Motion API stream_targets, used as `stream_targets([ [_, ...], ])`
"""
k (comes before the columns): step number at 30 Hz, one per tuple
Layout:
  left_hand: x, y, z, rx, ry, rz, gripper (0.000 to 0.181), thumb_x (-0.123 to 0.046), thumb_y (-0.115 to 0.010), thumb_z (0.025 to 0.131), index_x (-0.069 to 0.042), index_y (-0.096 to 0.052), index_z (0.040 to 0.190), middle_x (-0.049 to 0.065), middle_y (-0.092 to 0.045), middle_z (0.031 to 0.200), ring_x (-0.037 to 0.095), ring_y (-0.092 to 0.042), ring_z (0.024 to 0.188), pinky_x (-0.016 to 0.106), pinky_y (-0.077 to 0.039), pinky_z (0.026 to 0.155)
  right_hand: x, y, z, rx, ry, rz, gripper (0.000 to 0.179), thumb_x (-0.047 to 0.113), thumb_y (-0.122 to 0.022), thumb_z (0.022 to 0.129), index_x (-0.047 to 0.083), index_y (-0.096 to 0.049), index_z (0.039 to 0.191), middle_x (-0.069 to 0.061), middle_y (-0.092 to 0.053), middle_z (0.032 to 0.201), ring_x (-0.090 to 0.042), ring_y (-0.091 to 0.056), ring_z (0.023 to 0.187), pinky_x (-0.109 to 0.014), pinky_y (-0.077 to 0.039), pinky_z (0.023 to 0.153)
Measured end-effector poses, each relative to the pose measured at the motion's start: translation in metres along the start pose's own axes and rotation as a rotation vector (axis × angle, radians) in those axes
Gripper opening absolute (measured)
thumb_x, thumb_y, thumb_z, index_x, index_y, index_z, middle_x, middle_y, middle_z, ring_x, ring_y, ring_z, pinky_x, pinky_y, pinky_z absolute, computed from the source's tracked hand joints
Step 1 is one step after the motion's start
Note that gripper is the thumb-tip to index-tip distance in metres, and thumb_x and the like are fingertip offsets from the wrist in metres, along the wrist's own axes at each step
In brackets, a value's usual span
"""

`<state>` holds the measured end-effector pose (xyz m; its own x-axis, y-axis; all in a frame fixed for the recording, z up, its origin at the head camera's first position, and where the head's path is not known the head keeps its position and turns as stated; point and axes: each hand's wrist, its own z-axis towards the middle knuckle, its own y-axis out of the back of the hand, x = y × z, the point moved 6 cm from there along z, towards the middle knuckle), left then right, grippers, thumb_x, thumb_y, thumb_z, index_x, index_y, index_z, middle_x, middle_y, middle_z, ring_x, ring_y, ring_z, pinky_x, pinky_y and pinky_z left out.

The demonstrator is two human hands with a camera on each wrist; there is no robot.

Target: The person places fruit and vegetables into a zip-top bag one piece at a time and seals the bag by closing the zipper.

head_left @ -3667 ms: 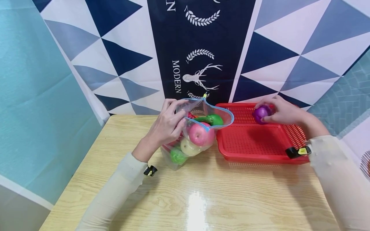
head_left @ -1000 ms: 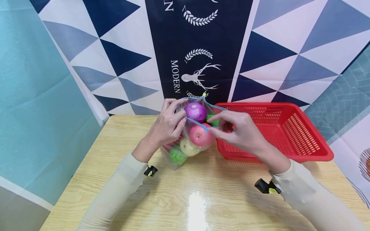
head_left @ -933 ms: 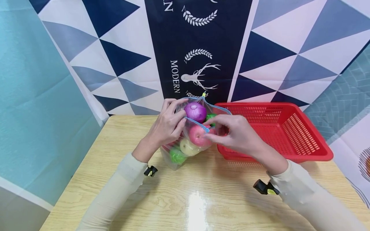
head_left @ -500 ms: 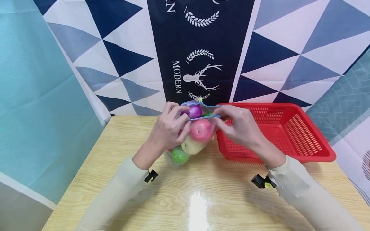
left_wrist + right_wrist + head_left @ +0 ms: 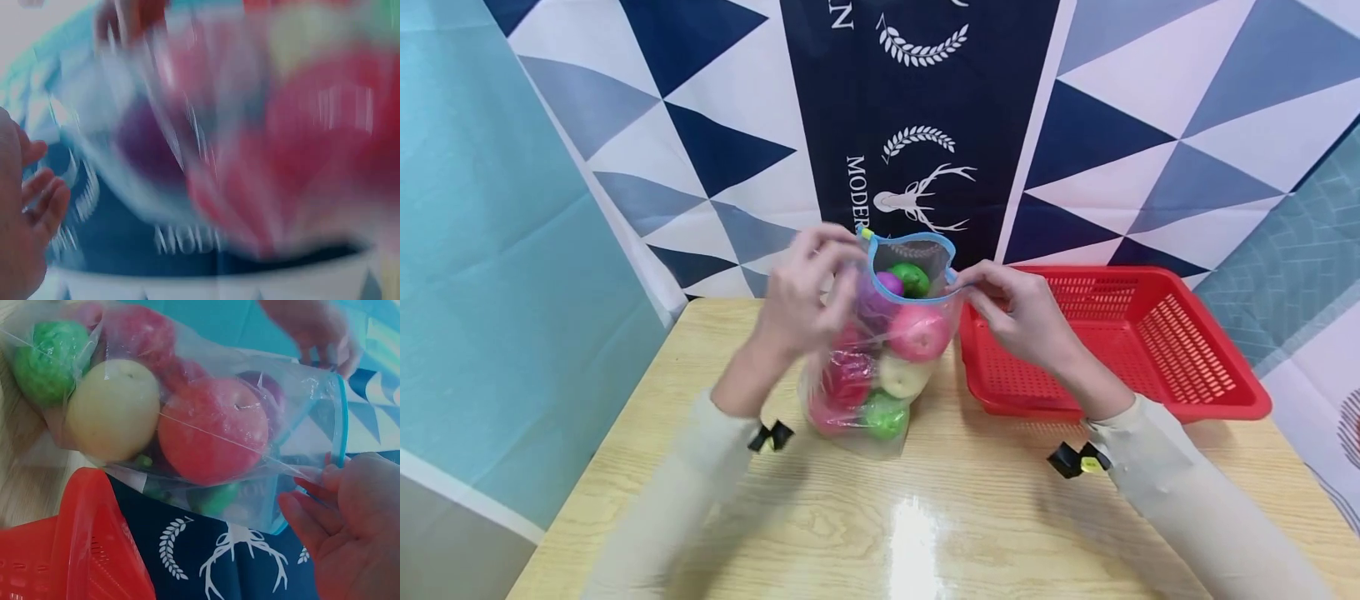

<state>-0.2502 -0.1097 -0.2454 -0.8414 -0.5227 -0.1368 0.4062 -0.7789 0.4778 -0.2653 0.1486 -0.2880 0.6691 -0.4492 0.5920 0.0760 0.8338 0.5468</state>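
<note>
A clear zip bag (image 5: 880, 429) with a blue-edged mouth stands upright on the table, full of toy-like produce. Inside show a purple onion (image 5: 874, 302), a pink apple (image 5: 919, 333), a pale round fruit (image 5: 114, 409), a bumpy green ball-shaped piece (image 5: 51, 362), a green pepper (image 5: 912, 280) and several red pieces. My right hand (image 5: 1022, 310) pinches the right side of the bag's rim. My left hand (image 5: 808, 287), blurred, is beside the rim's left end near the yellow slider (image 5: 867, 234). In the left wrist view its fingers (image 5: 47, 203) are loosely bent and apart from the bag.
Right of the bag, close behind my right hand, sits a red plastic basket (image 5: 1217, 400) with nothing seen inside. A patterned cloth (image 5: 917, 100) hangs behind the wooden table (image 5: 850, 517). A teal sheet (image 5: 490, 250) covers the left side.
The onion went from the basket into the bag. My right hand then took the rim. My left hand has let go and moved left; the bag stands taller, its slider shifted left.
</note>
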Motion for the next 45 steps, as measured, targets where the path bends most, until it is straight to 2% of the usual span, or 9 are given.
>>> stream_targets([
  [3,0.053,-0.001,0.001,0.121,0.262,0.059,0.031,-0.013,-0.058,0.104,0.001,-0.078,0.124,0.025,-0.075,0.132,0.041,-0.070,0.118,0.053,-0.061,0.103,0.003,-0.004,0.002,0.022,0.026,0.010,0.022,-0.011,-0.072,0.100,0.001,-0.079,0.118,-0.017,-0.084,0.111,-0.030,-0.082,0.095,-0.004,-0.056,0.089],
  [6,0.089,-0.014,-0.006,0.360,0.452,0.073,0.041,-0.022,-0.053,0.113,-0.002,-0.072,0.144,0.022,-0.070,0.151,0.042,-0.059,0.146,0.058,-0.047,0.126,0.005,-0.008,0.004,0.044,0.050,0.020,0.022,-0.013,-0.072,0.100,0.001,-0.080,0.116,-0.016,-0.085,0.110,-0.032,-0.083,0.099,-0.004,-0.056,0.092],
  [11,0.102,-0.037,-0.010,0.555,0.454,-0.004,0.045,-0.028,-0.052,0.119,-0.002,-0.066,0.153,0.021,-0.067,0.156,0.040,-0.058,0.147,0.058,-0.046,0.127,0.007,-0.016,0.006,0.095,0.083,0.055,0.022,-0.015,-0.073,0.098,-0.001,-0.079,0.114,-0.017,-0.085,0.110,-0.032,-0.084,0.104,-0.005,-0.056,0.095],
  [18,0.091,-0.046,-0.007,0.467,0.445,-0.141,0.026,-0.021,-0.072,0.110,0.000,-0.075,0.126,0.019,-0.078,0.120,0.033,-0.070,0.110,0.047,-0.060,0.098,0.013,-0.023,0.008,0.144,0.100,0.042,0.020,-0.014,-0.073,0.098,-0.001,-0.079,0.112,-0.015,-0.085,0.110,-0.032,-0.084,0.108,-0.005,-0.055,0.099],
  [23,0.087,-0.043,-0.007,0.476,0.459,-0.125,0.022,-0.019,-0.077,0.107,-0.001,-0.076,0.118,0.015,-0.068,0.097,0.027,-0.059,0.090,0.032,-0.048,0.082,0.015,-0.015,0.007,0.105,0.082,0.017,0.021,-0.013,-0.074,0.098,0.001,-0.080,0.112,-0.013,-0.085,0.110,-0.030,-0.084,0.103,-0.004,-0.055,0.096],
  [27,0.085,-0.024,-0.010,0.414,0.454,-0.072,0.019,-0.018,-0.075,0.108,0.000,-0.075,0.104,0.017,-0.067,0.095,0.031,-0.060,0.092,0.035,-0.047,0.081,0.013,-0.001,0.006,0.039,0.041,-0.010,0.022,-0.012,-0.074,0.099,0.001,-0.080,0.115,-0.015,-0.085,0.112,-0.029,-0.083,0.097,-0.003,-0.055,0.090],
  [34,0.089,0.035,-0.029,0.106,0.478,-0.059,0.014,-0.005,-0.078,0.103,0.006,-0.074,0.095,0.024,-0.075,0.097,0.034,-0.072,0.095,0.027,-0.058,0.091,-0.005,0.018,0.008,-0.030,-0.174,0.054,0.022,-0.006,-0.068,0.105,0.001,-0.078,0.124,-0.021,-0.080,0.107,-0.004,-0.073,0.080,-0.010,-0.059,0.075],
  [42,0.077,0.059,-0.042,0.012,0.279,0.000,0.009,0.002,-0.085,0.094,0.009,-0.083,0.101,0.025,-0.082,0.092,0.033,-0.073,0.089,0.003,-0.043,0.079,-0.003,0.023,0.013,-0.075,-0.218,-0.004,0.033,0.000,-0.074,0.104,0.003,-0.079,0.136,-0.024,-0.084,0.111,0.011,-0.072,0.079,-0.007,-0.058,0.073],
  [45,0.071,0.069,-0.037,-0.074,0.231,-0.015,0.009,0.008,-0.085,0.092,0.011,-0.084,0.100,0.026,-0.082,0.089,0.011,-0.074,0.086,0.003,-0.046,0.085,0.010,0.027,0.017,-0.130,-0.171,-0.007,0.026,-0.001,-0.076,0.103,0.001,-0.083,0.128,-0.024,-0.085,0.110,0.014,-0.073,0.079,-0.005,-0.056,0.072],
])
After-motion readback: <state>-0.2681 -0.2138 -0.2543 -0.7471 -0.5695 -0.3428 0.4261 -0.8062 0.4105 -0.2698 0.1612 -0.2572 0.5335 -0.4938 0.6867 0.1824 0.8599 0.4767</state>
